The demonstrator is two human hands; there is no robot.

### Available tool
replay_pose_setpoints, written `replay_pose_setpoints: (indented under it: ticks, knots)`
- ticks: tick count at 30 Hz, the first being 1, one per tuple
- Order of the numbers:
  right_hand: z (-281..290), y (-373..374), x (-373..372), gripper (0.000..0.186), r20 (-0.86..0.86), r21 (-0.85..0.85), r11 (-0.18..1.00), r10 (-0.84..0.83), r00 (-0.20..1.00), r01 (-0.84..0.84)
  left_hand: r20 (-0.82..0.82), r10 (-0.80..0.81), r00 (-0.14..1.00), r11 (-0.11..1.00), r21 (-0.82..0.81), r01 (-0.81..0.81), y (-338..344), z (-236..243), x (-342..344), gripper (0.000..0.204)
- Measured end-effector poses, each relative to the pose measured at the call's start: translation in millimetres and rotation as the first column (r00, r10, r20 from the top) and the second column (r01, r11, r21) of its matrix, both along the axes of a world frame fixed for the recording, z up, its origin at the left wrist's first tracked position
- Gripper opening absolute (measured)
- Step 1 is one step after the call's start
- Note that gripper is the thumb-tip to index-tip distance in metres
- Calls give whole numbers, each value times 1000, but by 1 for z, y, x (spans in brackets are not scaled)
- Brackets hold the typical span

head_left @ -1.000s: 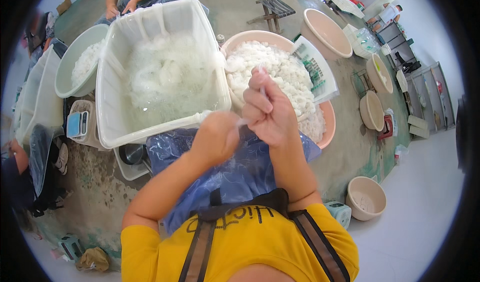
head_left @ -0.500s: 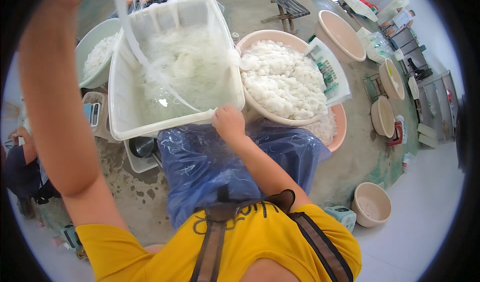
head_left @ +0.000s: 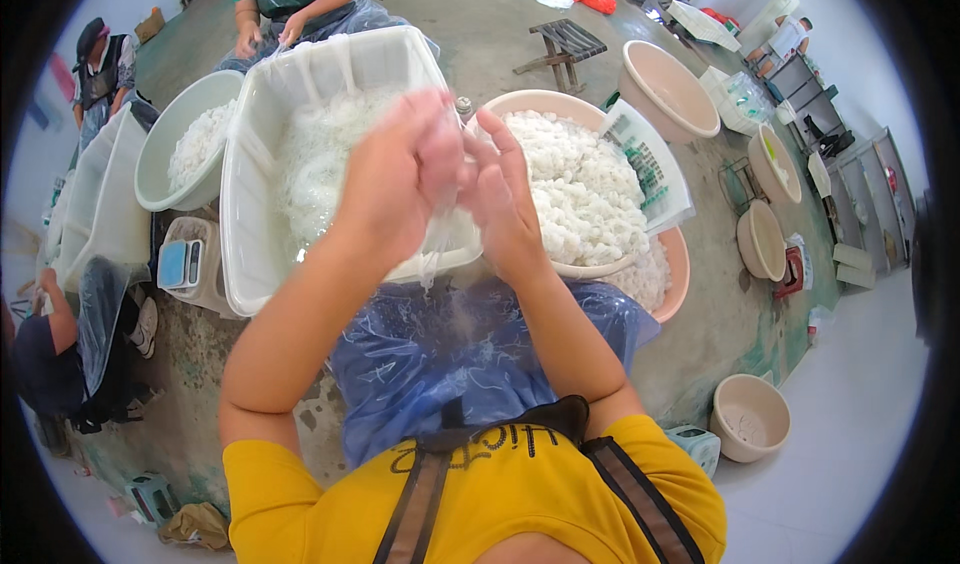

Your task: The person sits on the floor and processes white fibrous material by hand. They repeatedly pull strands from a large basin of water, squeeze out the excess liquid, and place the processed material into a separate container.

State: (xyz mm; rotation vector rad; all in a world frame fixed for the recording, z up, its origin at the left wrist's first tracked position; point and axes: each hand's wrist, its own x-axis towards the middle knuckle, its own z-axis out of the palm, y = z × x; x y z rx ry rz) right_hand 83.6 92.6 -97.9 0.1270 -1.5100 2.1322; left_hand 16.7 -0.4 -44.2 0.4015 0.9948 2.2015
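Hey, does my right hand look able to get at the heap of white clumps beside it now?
Probably yes: your right hand is close beside the white clumps, which lie uncovered on that side; the green-marked sheet is over at their right edge. Blur hides whether that hand holds anything.

ok so the rectangular white plastic tub (head_left: 248, 174) is looking plain; the round peach plastic basin (head_left: 572, 110) is setting off lumpy off-white clumps (head_left: 590, 199); the baggy blue plastic apron (head_left: 415, 364) is flashing pale streaks; the yellow cloth shirt (head_left: 490, 494) is sporting dark lettering
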Motion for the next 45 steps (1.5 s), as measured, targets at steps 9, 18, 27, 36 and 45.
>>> replay_pose_setpoints:
  ticks: [9, 18, 27, 36, 45]
  knots:
    - [-123, 34, 17, 58, 229, 970, 149, -294, 928, -192, -58, 40, 998, 941, 339, -18, -34, 40, -33, 20]
    - [-42, -9, 16, 28, 198, 163, 976, 114, 973, -147, 336, -349, 875, 887, 421, 192, -12, -25, -17, 20]
    - [-28, 13, 8, 7, -340, 791, 319, -481, 808, 522, 209, 353, 912, 935, -33, -354, -3, -94, 34, 20]
    - [-44, 10, 35, 9, -314, 838, 226, -544, 778, 496, 745, -152, 650, 964, 257, -68, 23, -100, 78, 24]
    - [17, 39, 63, 15, 51, 604, 789, -182, 982, 115, -126, -163, 979, 983, -105, 150, -33, -45, 58, 12]
